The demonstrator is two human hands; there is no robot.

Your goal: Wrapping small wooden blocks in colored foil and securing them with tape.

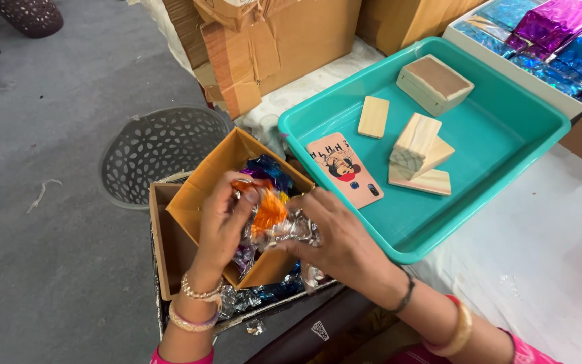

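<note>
My left hand [220, 222] and right hand [335, 239] both clamp crumpled foil wrappers [271, 216] over the cardboard box [197, 195] (teal tray [506, 128] edge at two o'clock, close).

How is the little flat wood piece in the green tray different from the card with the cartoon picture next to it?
The small plain rectangular wooden block is bare pale wood, while the flat pinkish card with a cartoon picture is printed. The block is shorter; the card is longer. The block lies apart from the tray's wall, while the card lies close along the front wall. Both lie flat in the teal plastic tray, untouched by the hands.
</note>
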